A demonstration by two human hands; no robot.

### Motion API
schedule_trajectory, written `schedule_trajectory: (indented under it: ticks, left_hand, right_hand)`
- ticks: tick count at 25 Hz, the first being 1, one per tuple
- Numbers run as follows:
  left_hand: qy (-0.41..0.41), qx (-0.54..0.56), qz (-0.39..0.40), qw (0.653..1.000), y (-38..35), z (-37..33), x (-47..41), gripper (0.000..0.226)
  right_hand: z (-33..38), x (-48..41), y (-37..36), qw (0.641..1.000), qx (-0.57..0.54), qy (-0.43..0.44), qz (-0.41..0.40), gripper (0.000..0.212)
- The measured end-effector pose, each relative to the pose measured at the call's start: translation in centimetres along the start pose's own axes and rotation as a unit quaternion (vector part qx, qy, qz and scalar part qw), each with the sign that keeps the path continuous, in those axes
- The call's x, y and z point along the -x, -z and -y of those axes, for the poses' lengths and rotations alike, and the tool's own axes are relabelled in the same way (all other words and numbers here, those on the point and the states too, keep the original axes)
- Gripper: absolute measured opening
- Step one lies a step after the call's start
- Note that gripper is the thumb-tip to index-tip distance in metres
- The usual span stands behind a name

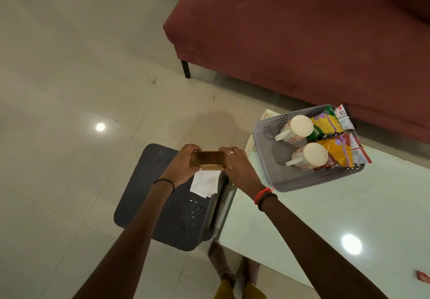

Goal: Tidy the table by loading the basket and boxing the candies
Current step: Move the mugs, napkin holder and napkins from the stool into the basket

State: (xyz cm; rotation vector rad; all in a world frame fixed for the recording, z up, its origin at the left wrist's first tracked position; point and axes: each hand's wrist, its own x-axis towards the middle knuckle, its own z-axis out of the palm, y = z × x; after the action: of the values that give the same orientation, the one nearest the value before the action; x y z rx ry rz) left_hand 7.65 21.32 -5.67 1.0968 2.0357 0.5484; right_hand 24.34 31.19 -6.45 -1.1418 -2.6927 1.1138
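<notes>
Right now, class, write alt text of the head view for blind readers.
The left hand and right hand hold a golden-brown box over a dark stool, white paper below. A grey basket on the white table holds two mugs and snack packets.

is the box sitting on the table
No, the left hand and right hand hold the box over the dark bin, beside the table.

L hand (183,166): thin blk band (165,182) round wrist just behind it; R hand (237,163): pale ring (231,153) on a finger, red band (262,195) + dark beaded bracelet (267,201) at wrist behind; mustard-yellow garment (226,290) well below both hands.
</notes>
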Motion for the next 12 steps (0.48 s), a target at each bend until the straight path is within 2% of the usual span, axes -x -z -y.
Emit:
schedule_trajectory:
  ticks: [4,8,12]
  left_hand:
    - [-0.091,-0.053,0.051,0.993,0.9,-4.6,-2.9,0.047]
    - [-0.186,-0.121,0.075,0.972,-0.6,-9.4,-6.4,0.048]
    - [-0.265,-0.202,0.101,0.937,-3.9,-14.0,-10.5,0.049]
  right_hand:
    - [-2.9,1.1,4.1,0.999,0.013,-0.003,-0.032,0.041]
    - [-5.8,2.5,7.1,0.993,-0.012,-0.089,-0.078,0.043]
    - [-8.6,4.0,8.3,0.979,-0.007,-0.157,-0.131,0.043]
